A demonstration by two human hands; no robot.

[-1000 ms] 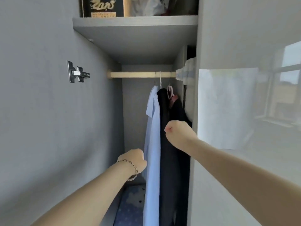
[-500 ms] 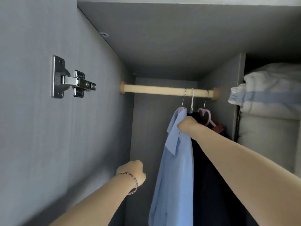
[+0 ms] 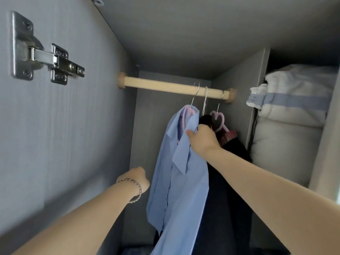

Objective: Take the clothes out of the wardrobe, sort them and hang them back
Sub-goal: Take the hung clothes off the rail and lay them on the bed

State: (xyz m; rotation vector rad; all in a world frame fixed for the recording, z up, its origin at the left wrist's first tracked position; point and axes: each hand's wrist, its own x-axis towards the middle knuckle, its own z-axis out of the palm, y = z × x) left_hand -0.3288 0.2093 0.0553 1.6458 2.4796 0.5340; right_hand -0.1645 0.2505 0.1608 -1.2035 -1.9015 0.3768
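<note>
Best to lift by the hanger, not the cloth: shift the grip from the thin, smooth blue shirt (image 3: 176,190) up onto its pink hanger (image 3: 187,112), raise to free the slim wire hook (image 3: 196,92) from the round wooden rail (image 3: 165,87), then draw out leftward, away from the dark garment (image 3: 230,162) just beside it. Pinched for now at the shoulder, by the collar, in the curled right hand (image 3: 202,138), near the rail's right end. Left hand (image 3: 137,179) low beside the shirt's limp edge, fingers curled out of sight, grip impossible to tell.
</note>
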